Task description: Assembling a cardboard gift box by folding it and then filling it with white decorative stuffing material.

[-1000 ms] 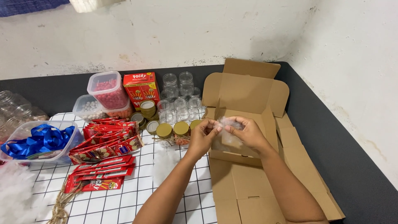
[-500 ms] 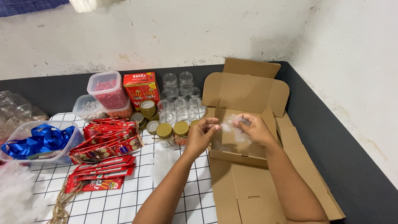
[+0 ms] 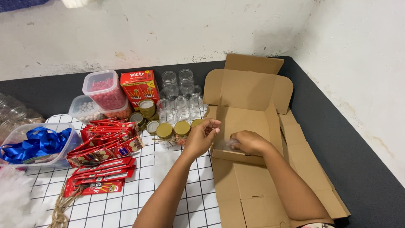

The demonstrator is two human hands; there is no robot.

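An open brown cardboard box (image 3: pixel 253 90) lies on the table with its flaps spread out. My right hand (image 3: pixel 249 142) is down inside it near the front wall, closed on a small whitish translucent wad (image 3: pixel 225 145) that it presses to the box floor. My left hand (image 3: pixel 201 137) hovers at the box's left wall, fingers apart and holding nothing, just right of three small jars with gold lids (image 3: pixel 174 129). Whether its fingertips touch the cardboard I cannot tell.
Left of the box stand several empty clear jars (image 3: pixel 179 90), a red snack box (image 3: pixel 139 88), tubs of red and white beads (image 3: pixel 103 88), red snack packets (image 3: pixel 105 143), and a tub of blue ribbon (image 3: pixel 36 143). White fluff (image 3: pixel 162 162) and twine (image 3: pixel 63 207) lie on the checked cloth.
Both hands held the whitish wad above the box. Now the right hand has lowered it into the box, and the left hand has let go and drawn back to the left wall.
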